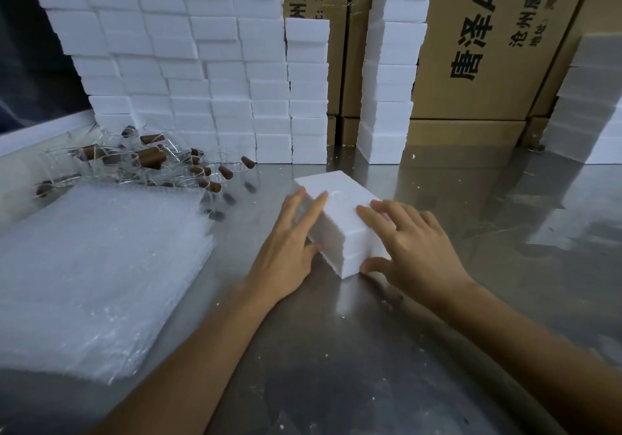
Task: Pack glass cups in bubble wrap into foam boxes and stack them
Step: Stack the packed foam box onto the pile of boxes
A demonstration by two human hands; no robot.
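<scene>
Both hands are clasping a closed white foam box (340, 222) on a steel table (370, 350): the left hand (289, 249) is pressing straight fingers along its side, the right hand (410, 242) is curling over its top and corner. Bubble wrap sheets (97, 266) and glass cups (134, 162) are lying left; stacked foam boxes (188, 64) and cardboard cartons (488, 47) are standing behind.

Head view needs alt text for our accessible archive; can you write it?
Two bare hands, left hand and right hand, clasp a closed white foam box on a metal table. Bubble wrap lies left; stacked foam boxes stand behind.
</scene>
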